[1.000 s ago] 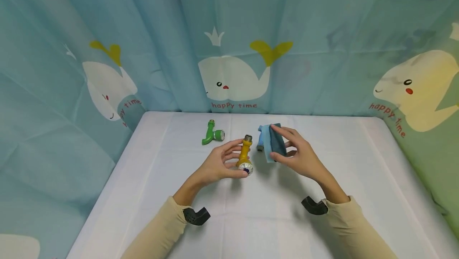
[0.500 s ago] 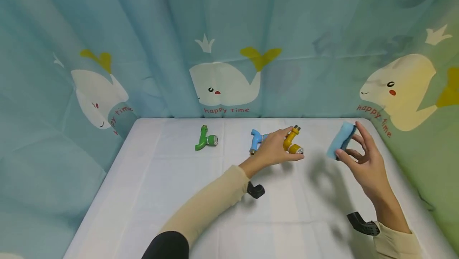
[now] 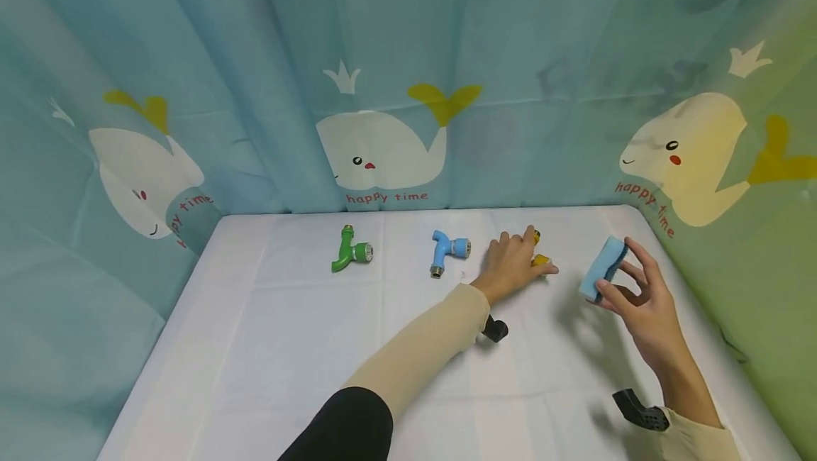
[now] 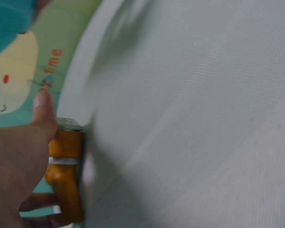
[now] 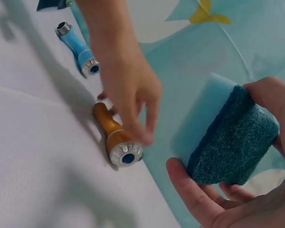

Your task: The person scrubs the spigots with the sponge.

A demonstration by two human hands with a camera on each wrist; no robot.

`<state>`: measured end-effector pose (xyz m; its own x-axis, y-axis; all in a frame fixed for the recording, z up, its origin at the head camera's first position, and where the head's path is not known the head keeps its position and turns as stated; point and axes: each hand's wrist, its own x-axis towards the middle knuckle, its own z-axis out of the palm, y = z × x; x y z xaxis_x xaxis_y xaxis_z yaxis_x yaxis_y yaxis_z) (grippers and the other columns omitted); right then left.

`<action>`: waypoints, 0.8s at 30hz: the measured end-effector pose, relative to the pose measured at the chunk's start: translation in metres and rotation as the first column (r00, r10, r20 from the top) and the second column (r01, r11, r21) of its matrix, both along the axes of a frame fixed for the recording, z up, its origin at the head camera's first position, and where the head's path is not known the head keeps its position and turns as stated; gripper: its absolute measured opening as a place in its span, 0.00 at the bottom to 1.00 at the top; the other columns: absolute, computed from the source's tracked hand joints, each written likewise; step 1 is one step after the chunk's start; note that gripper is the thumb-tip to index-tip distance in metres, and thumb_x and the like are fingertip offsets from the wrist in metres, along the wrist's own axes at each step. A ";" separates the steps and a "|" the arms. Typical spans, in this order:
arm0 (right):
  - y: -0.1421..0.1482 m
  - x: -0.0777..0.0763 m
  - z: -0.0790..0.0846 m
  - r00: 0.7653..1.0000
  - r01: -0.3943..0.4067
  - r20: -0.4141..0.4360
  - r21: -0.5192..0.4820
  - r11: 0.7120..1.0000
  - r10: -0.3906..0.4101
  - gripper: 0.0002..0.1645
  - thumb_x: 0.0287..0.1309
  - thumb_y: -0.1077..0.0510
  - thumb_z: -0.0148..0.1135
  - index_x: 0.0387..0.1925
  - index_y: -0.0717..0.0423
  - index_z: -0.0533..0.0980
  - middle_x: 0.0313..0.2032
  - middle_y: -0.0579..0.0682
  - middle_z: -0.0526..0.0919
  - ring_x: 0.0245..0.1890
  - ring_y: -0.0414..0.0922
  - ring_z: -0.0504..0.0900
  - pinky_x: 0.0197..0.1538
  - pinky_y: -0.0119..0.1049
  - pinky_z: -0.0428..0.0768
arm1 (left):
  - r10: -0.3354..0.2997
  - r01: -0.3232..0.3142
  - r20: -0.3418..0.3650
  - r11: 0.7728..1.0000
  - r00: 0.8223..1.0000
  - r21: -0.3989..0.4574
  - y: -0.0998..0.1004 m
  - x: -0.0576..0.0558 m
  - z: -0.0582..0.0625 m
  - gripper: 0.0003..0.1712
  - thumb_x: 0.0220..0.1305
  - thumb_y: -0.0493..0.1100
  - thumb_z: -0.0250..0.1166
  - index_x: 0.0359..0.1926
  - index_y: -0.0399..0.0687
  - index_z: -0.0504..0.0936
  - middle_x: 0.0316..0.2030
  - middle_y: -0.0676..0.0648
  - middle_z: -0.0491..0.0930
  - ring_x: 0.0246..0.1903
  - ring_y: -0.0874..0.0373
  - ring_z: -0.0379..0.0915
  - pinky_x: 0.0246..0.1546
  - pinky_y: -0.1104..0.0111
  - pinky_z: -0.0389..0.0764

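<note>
My left hand (image 3: pixel 510 261) is spread over a yellow faucet (image 3: pixel 541 260) at the back right of the table and partly hides it. In the right wrist view the yellow faucet (image 5: pixel 107 118) lies on the cloth, with the left thumb beside its knob. My right hand (image 3: pixel 651 308) pinches a sponge (image 3: pixel 603 268) above the table's right side. One face of the sponge (image 5: pixel 232 142) is a dark scouring layer, the other light blue foam. Left of the left hand lie a blue faucet (image 3: pixel 447 250) and, farther left, a green faucet (image 3: pixel 351 251).
A white cloth covers the table (image 3: pixel 306 347). Behind it hangs a blue-green curtain (image 3: pixel 268 92) printed with whales, which also runs along both sides. Black wrist mounts (image 3: pixel 638 411) stick out from the sleeves.
My left hand has carried the yellow faucet rightward past the blue one and set it on the table, fingers now spread. My right hand has moved right with the sponge, uncovering the blue faucet.
</note>
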<state>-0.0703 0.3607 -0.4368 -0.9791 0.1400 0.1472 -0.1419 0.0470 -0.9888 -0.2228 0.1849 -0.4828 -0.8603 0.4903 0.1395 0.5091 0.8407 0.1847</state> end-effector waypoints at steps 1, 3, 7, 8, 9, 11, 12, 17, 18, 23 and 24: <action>-0.001 -0.001 -0.001 1.000 -0.001 0.005 0.007 1.000 0.001 0.52 0.67 0.72 0.62 0.81 0.34 0.52 0.68 0.59 0.56 0.49 0.31 0.82 0.42 0.28 0.85 | 0.025 -0.025 -0.019 1.000 1.000 -0.005 -0.006 -0.002 0.003 0.53 0.60 0.83 0.55 0.73 0.53 0.68 0.49 0.52 0.83 0.48 0.55 0.77 0.47 0.63 0.79; -0.002 -0.002 -0.002 1.000 -0.003 0.010 0.019 1.000 0.003 0.52 0.67 0.71 0.63 0.81 0.34 0.53 0.67 0.58 0.57 0.48 0.31 0.83 0.42 0.28 0.85 | 0.102 -0.103 -0.061 0.994 0.993 -0.022 -0.020 -0.006 0.012 0.52 0.63 0.82 0.52 0.73 0.51 0.69 0.55 0.48 0.81 0.54 0.51 0.76 0.51 0.59 0.79; -0.004 -0.002 -0.005 1.000 -0.003 0.012 0.049 0.999 0.002 0.52 0.66 0.71 0.64 0.81 0.34 0.53 0.67 0.59 0.58 0.47 0.30 0.83 0.41 0.27 0.85 | 0.294 -0.304 -0.091 0.944 0.951 -0.125 -0.057 -0.018 0.029 0.57 0.59 0.85 0.51 0.72 0.47 0.70 0.59 0.42 0.76 0.52 0.48 0.75 0.44 0.56 0.81; -0.005 -0.002 -0.007 1.000 -0.004 0.013 0.055 0.998 0.003 0.52 0.66 0.71 0.64 0.81 0.34 0.53 0.67 0.59 0.58 0.47 0.29 0.83 0.41 0.26 0.85 | 0.332 -0.340 -0.079 0.924 0.940 -0.172 -0.065 -0.021 0.031 0.59 0.57 0.86 0.51 0.72 0.46 0.69 0.59 0.41 0.75 0.49 0.48 0.75 0.40 0.57 0.82; -0.006 -0.003 -0.008 1.000 -0.006 0.015 0.058 0.998 0.005 0.52 0.66 0.70 0.64 0.81 0.34 0.53 0.67 0.60 0.58 0.47 0.29 0.83 0.41 0.26 0.85 | 0.357 -0.361 -0.058 0.907 0.932 -0.217 -0.074 -0.024 0.032 0.61 0.56 0.87 0.51 0.72 0.45 0.70 0.58 0.40 0.75 0.45 0.49 0.75 0.36 0.58 0.82; -0.006 -0.002 -0.010 1.000 -0.006 0.020 0.063 0.998 0.004 0.52 0.66 0.70 0.64 0.81 0.34 0.53 0.67 0.60 0.58 0.47 0.29 0.83 0.41 0.26 0.85 | 0.376 -0.360 0.007 0.891 0.926 -0.277 -0.086 -0.029 0.032 0.59 0.55 0.87 0.52 0.68 0.45 0.74 0.53 0.41 0.76 0.37 0.52 0.76 0.28 0.62 0.80; -0.007 -0.002 -0.011 1.000 -0.008 0.024 0.065 0.998 0.007 0.52 0.66 0.70 0.64 0.81 0.34 0.53 0.66 0.59 0.59 0.46 0.29 0.84 0.41 0.26 0.85 | 0.380 -0.352 0.048 0.891 0.924 -0.286 -0.090 -0.031 0.032 0.57 0.55 0.86 0.54 0.65 0.45 0.77 0.50 0.42 0.77 0.35 0.54 0.75 0.27 0.63 0.80; -0.011 -0.004 -0.015 0.999 -0.020 0.037 0.114 0.993 0.016 0.52 0.67 0.68 0.65 0.81 0.33 0.54 0.65 0.56 0.61 0.45 0.29 0.84 0.40 0.27 0.85 | 0.371 -0.338 0.248 0.926 0.895 -0.165 -0.109 -0.038 0.030 0.37 0.57 0.76 0.66 0.48 0.50 0.86 0.39 0.50 0.83 0.31 0.58 0.78 0.35 0.63 0.81; -0.012 -0.005 -0.015 0.999 -0.021 0.036 0.120 0.993 0.016 0.52 0.67 0.68 0.65 0.81 0.33 0.54 0.65 0.55 0.61 0.45 0.30 0.84 0.40 0.27 0.85 | 0.370 -0.346 0.283 0.929 0.885 -0.132 -0.112 -0.039 0.032 0.36 0.56 0.75 0.68 0.47 0.50 0.86 0.39 0.50 0.83 0.33 0.57 0.78 0.36 0.62 0.82; -0.015 -0.006 -0.017 1.000 -0.017 0.021 0.144 0.989 0.014 0.52 0.66 0.69 0.65 0.81 0.35 0.54 0.63 0.52 0.63 0.44 0.30 0.84 0.39 0.27 0.85 | 0.326 -0.369 0.463 0.929 0.824 0.002 -0.134 -0.041 0.048 0.42 0.51 0.70 0.76 0.55 0.43 0.81 0.47 0.44 0.81 0.40 0.51 0.79 0.41 0.59 0.82; -0.016 -0.007 -0.017 1.000 -0.017 0.021 0.157 0.987 0.014 0.52 0.66 0.69 0.65 0.81 0.34 0.54 0.63 0.51 0.64 0.43 0.30 0.84 0.39 0.28 0.85 | 0.308 -0.371 0.502 0.928 0.808 0.027 -0.140 -0.042 0.050 0.44 0.51 0.69 0.77 0.57 0.41 0.79 0.48 0.42 0.80 0.39 0.50 0.80 0.41 0.60 0.83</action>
<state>-0.0768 0.3451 -0.4542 -0.9840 0.1017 0.1464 -0.1239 0.2002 -0.9719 -0.2644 0.0450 -0.4325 -0.9408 0.1610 -0.2983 0.0150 0.8988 0.4381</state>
